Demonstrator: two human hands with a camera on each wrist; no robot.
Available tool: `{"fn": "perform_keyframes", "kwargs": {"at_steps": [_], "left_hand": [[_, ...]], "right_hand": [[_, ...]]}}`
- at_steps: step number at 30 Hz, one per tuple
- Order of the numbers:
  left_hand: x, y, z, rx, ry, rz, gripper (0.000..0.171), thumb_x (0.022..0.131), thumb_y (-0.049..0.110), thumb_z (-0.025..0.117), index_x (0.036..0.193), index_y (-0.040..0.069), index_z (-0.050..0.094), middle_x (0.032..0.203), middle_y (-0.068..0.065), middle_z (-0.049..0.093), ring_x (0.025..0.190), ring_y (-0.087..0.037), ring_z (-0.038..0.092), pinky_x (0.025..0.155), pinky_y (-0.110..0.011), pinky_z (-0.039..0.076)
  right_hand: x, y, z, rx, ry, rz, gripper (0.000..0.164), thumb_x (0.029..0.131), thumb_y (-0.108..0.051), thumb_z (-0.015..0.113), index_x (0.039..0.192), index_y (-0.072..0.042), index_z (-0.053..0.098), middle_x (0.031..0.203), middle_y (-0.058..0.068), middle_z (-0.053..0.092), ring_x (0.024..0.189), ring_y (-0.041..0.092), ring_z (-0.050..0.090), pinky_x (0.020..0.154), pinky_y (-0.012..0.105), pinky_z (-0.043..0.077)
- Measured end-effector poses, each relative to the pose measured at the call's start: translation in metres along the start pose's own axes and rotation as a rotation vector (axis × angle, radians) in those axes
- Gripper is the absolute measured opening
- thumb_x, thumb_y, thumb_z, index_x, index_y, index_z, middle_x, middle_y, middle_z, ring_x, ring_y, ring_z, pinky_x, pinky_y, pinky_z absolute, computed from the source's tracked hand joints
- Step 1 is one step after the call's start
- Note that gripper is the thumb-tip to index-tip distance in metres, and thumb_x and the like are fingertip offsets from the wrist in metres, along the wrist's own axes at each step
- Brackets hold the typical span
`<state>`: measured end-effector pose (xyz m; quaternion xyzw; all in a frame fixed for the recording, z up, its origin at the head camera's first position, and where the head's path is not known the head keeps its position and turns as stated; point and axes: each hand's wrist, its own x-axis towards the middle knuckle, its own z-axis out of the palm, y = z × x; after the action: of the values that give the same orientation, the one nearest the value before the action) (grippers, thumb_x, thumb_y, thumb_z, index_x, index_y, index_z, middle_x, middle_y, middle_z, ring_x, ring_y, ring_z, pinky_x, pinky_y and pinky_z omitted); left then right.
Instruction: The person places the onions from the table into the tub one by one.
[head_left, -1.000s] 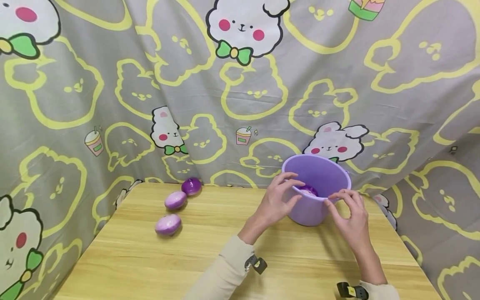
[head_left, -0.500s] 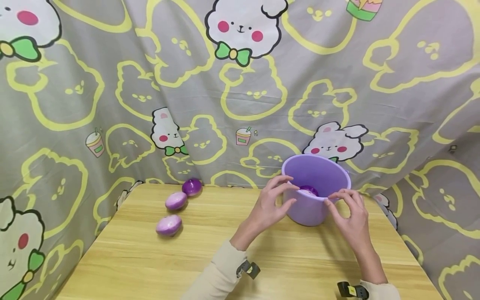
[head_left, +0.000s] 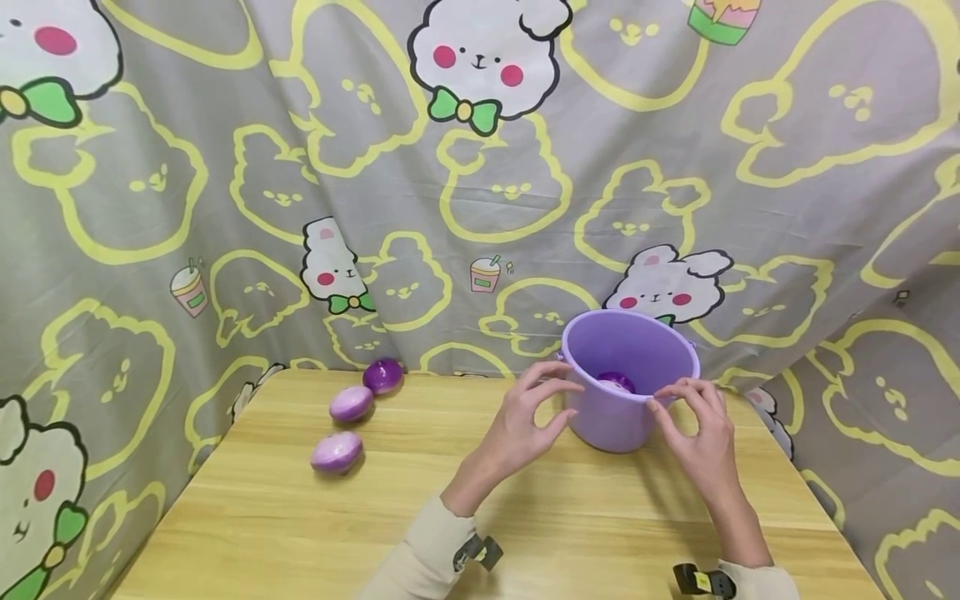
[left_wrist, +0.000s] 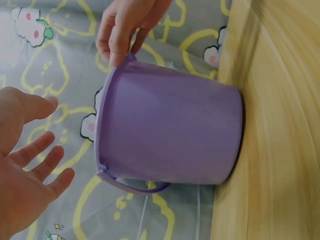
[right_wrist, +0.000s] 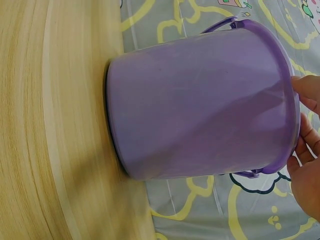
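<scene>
A purple plastic bucket [head_left: 611,423] stands upright on the table, its handle folded down. Inside it, partly hidden by the near rim, lies a purple onion [head_left: 617,382]. My right hand [head_left: 702,433] pinches the bucket's near right rim between thumb and fingers; the right wrist view shows its fingertips at that rim too. Just left of the bucket is my left hand [head_left: 517,425], holding nothing. In the left wrist view its fingers [left_wrist: 50,162] are spread apart from the bucket.
Three shiny purple onions lie at the table's left: a dark one [head_left: 383,377] at the back edge, a paler one [head_left: 352,403] beside it and another pale one [head_left: 337,452] nearer. Patterned grey curtain [head_left: 420,192] hangs close behind the wooden table [head_left: 420,517].
My left hand has drawn back from the bucket's rim, moving left and slightly down, with its fingers coming off it. My right hand stays on the rim; the onions stay where they were.
</scene>
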<state>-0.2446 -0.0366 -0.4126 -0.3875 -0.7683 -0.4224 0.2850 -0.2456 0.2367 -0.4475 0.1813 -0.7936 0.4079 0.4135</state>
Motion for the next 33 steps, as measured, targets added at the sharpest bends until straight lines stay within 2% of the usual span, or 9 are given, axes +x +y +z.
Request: {"fn": "perform_keyframes", "kwargs": {"at_steps": [6,12,33], "left_hand": [[-0.009,0.000,-0.006,-0.012,-0.002,-0.020,0.030,0.088,0.001,0.079,0.116,0.010,0.073,0.141,-0.008,0.055,0.132,-0.024,0.053,0.106,-0.026,0.048],[-0.016,-0.002,-0.013,-0.008,-0.009,-0.037,0.030,0.088,0.002,0.078,0.117,0.011,0.073,0.141,-0.007,0.054,0.134,-0.022,0.051,0.105,-0.028,0.049],[-0.035,-0.002,-0.044,0.032,-0.007,-0.055,0.032,0.089,0.005,0.079,0.119,0.016,0.072,0.143,-0.004,0.055,0.132,-0.023,0.053,0.100,-0.041,0.051]], "right_hand": [[0.000,0.000,0.000,-0.001,0.000,-0.009,0.023,0.076,0.009,0.083,0.095,-0.001,0.072,0.104,0.014,0.060,0.106,0.015,0.046,0.099,0.020,0.030],[0.000,0.000,0.000,0.003,0.004,-0.012,0.024,0.076,0.009,0.083,0.095,-0.001,0.072,0.104,0.013,0.061,0.107,0.013,0.047,0.101,0.020,0.031],[-0.001,0.001,-0.001,0.001,-0.010,0.014,0.023,0.077,0.008,0.083,0.095,-0.001,0.073,0.105,0.014,0.061,0.108,0.011,0.046,0.102,0.020,0.031]]}}
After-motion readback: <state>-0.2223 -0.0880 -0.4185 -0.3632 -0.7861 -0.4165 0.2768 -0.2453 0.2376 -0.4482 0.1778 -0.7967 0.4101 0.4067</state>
